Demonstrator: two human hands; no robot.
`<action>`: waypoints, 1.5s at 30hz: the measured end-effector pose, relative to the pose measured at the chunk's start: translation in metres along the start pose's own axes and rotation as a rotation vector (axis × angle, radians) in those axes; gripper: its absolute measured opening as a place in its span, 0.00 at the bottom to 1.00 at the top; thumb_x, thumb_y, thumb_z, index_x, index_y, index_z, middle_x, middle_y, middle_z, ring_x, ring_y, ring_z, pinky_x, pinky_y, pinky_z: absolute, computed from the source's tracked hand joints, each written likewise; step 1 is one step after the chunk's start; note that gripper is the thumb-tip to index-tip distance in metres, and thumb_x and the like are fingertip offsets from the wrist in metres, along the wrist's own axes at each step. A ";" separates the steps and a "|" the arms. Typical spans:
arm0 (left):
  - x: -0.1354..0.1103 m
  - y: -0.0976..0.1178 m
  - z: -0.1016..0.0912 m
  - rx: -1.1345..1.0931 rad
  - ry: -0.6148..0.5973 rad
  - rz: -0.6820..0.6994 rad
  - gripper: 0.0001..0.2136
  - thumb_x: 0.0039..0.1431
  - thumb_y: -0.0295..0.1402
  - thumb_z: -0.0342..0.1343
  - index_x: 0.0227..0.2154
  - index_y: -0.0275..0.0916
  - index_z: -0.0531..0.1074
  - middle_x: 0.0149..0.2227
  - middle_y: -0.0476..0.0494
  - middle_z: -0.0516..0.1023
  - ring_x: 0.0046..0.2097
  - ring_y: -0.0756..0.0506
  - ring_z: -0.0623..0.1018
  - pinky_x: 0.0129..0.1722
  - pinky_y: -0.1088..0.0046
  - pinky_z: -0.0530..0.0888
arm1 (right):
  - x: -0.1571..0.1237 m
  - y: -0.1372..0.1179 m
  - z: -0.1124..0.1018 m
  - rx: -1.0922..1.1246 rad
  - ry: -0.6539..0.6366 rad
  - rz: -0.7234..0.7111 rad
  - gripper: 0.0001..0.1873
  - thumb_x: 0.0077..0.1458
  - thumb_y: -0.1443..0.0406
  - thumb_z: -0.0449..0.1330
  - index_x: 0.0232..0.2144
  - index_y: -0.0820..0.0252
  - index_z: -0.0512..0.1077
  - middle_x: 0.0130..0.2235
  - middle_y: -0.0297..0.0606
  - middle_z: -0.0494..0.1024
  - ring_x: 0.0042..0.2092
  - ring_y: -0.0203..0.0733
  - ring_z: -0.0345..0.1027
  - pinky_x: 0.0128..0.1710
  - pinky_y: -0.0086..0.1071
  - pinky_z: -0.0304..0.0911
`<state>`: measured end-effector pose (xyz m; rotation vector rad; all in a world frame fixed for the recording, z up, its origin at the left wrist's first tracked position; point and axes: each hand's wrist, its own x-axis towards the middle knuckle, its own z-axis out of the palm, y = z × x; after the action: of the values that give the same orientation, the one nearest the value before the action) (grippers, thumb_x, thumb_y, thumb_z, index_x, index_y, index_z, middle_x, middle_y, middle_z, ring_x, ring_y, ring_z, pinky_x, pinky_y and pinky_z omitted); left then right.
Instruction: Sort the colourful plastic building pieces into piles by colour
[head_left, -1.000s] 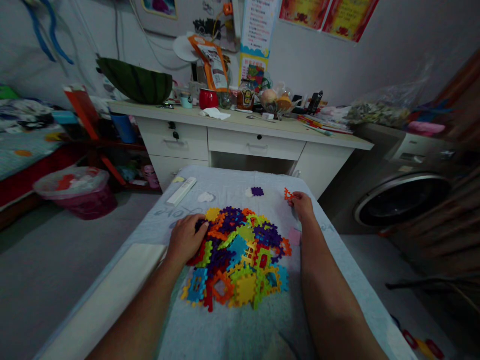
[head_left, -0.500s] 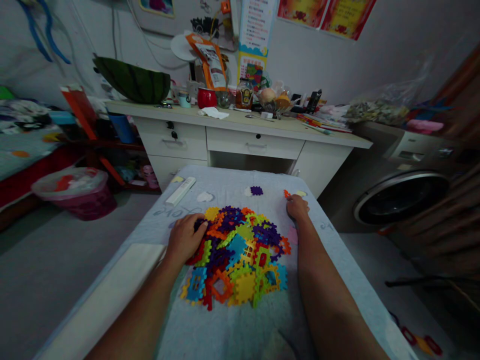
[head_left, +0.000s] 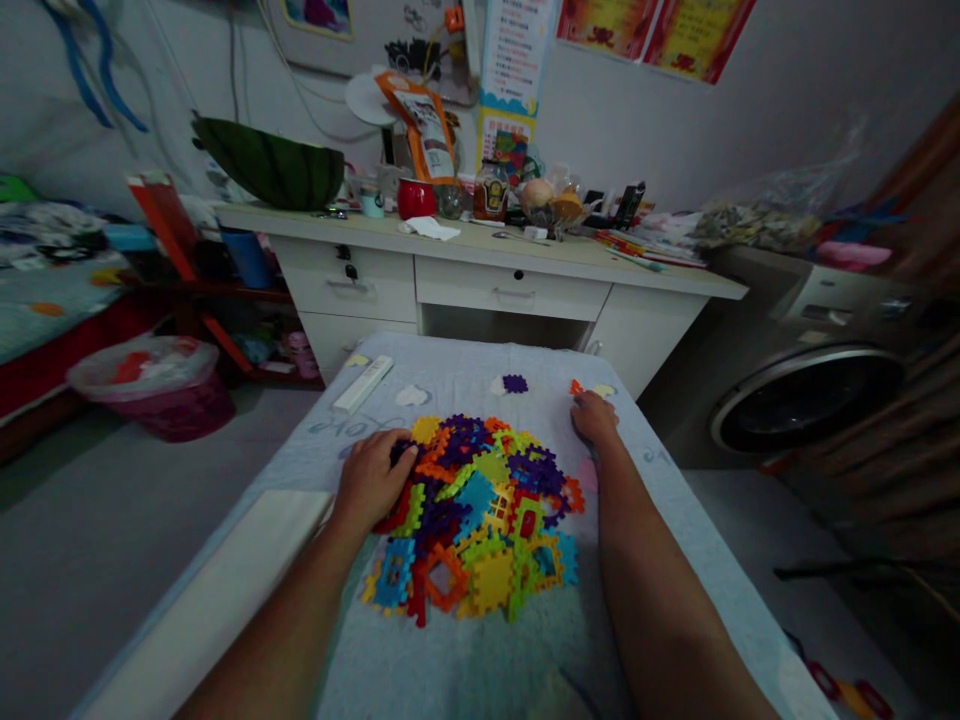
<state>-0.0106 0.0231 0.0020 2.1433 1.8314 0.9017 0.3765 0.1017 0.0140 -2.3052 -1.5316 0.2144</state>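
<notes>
A heap of interlocking plastic building tiles (head_left: 491, 470) in purple, orange, yellow, green, blue and red lies on the cloth-covered table (head_left: 465, 670). At its left edge rests my left hand (head_left: 373, 478), thumb and fingers closed about a dark purple tile (head_left: 400, 450). Farther off, to the right of the heap, my right hand (head_left: 596, 415) is curled with its fingertips at an orange tile (head_left: 576, 387) on the cloth. Part of that tile is hidden by the fingers. A single purple tile (head_left: 515, 383) lies flat between the hands, beyond the heap.
A white bar-shaped object (head_left: 364, 385) lies at the table's far left. A long white panel (head_left: 225, 590) runs beneath my left forearm. Behind the table stands a white desk (head_left: 517, 290) crowded with jars and papers; a washing machine (head_left: 795, 350) is at the right, a pink bin (head_left: 157, 400) at the left.
</notes>
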 end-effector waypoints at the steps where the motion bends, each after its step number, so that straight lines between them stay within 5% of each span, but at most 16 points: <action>1: 0.000 0.000 0.000 0.003 -0.002 -0.003 0.15 0.61 0.40 0.47 0.44 0.41 0.73 0.46 0.42 0.78 0.49 0.39 0.75 0.52 0.58 0.67 | 0.000 0.001 0.001 -0.003 -0.002 -0.014 0.21 0.55 0.65 0.54 0.51 0.55 0.73 0.62 0.42 0.65 0.62 0.61 0.56 0.60 0.57 0.52; 6: 0.000 0.001 0.000 0.003 0.005 -0.003 0.15 0.61 0.40 0.47 0.44 0.41 0.73 0.46 0.42 0.78 0.49 0.39 0.75 0.52 0.59 0.67 | 0.002 0.001 0.003 0.013 0.056 -0.078 0.22 0.56 0.63 0.55 0.53 0.57 0.71 0.63 0.44 0.64 0.62 0.62 0.54 0.59 0.59 0.52; 9: 0.000 0.001 0.000 0.003 0.007 -0.003 0.15 0.61 0.40 0.47 0.44 0.41 0.73 0.46 0.43 0.78 0.49 0.39 0.75 0.52 0.58 0.67 | 0.003 -0.013 0.005 0.058 0.067 -0.305 0.21 0.57 0.65 0.53 0.52 0.59 0.71 0.61 0.44 0.67 0.61 0.54 0.58 0.61 0.51 0.52; 14: -0.001 0.002 -0.001 0.007 0.005 -0.006 0.14 0.61 0.39 0.47 0.43 0.41 0.73 0.45 0.43 0.78 0.49 0.39 0.75 0.52 0.59 0.67 | -0.003 -0.048 0.020 0.093 -0.107 -0.635 0.17 0.59 0.65 0.51 0.48 0.55 0.74 0.53 0.39 0.76 0.55 0.44 0.65 0.59 0.40 0.56; 25: 0.000 0.003 -0.002 -0.016 -0.007 -0.013 0.14 0.61 0.40 0.47 0.43 0.42 0.73 0.45 0.43 0.78 0.48 0.39 0.75 0.51 0.59 0.67 | -0.013 -0.051 0.030 0.200 -0.235 -0.640 0.23 0.62 0.59 0.51 0.57 0.57 0.68 0.61 0.42 0.67 0.64 0.52 0.53 0.64 0.51 0.46; 30: 0.000 0.001 -0.001 -0.010 -0.006 -0.016 0.14 0.61 0.40 0.47 0.43 0.42 0.73 0.46 0.43 0.78 0.48 0.39 0.75 0.51 0.59 0.67 | -0.021 -0.067 0.015 0.365 -0.425 -0.743 0.20 0.57 0.65 0.56 0.52 0.58 0.72 0.54 0.42 0.75 0.54 0.46 0.68 0.56 0.42 0.61; 36: -0.001 0.000 0.000 -0.013 -0.005 -0.022 0.14 0.61 0.40 0.48 0.44 0.42 0.73 0.46 0.44 0.78 0.48 0.40 0.74 0.52 0.59 0.67 | -0.037 -0.086 0.013 0.343 -0.532 -0.827 0.22 0.53 0.70 0.56 0.51 0.59 0.73 0.52 0.41 0.76 0.53 0.44 0.69 0.56 0.39 0.61; 39: -0.001 0.001 -0.001 -0.010 -0.006 -0.018 0.14 0.61 0.40 0.47 0.44 0.42 0.73 0.46 0.44 0.78 0.48 0.40 0.74 0.52 0.60 0.67 | -0.039 -0.088 0.010 0.343 -0.530 -0.807 0.23 0.48 0.73 0.57 0.48 0.59 0.74 0.50 0.40 0.77 0.50 0.43 0.70 0.53 0.36 0.63; 45: 0.000 0.002 -0.001 -0.001 -0.005 -0.013 0.14 0.61 0.40 0.47 0.44 0.42 0.73 0.46 0.43 0.78 0.49 0.39 0.75 0.52 0.59 0.67 | -0.029 -0.077 -0.003 0.463 -0.566 -0.648 0.07 0.46 0.68 0.60 0.31 0.62 0.76 0.31 0.32 0.78 0.34 0.37 0.69 0.38 0.29 0.65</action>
<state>-0.0100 0.0221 0.0037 2.1280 1.8399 0.8933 0.2995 0.1013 0.0437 -1.3588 -2.1199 0.9777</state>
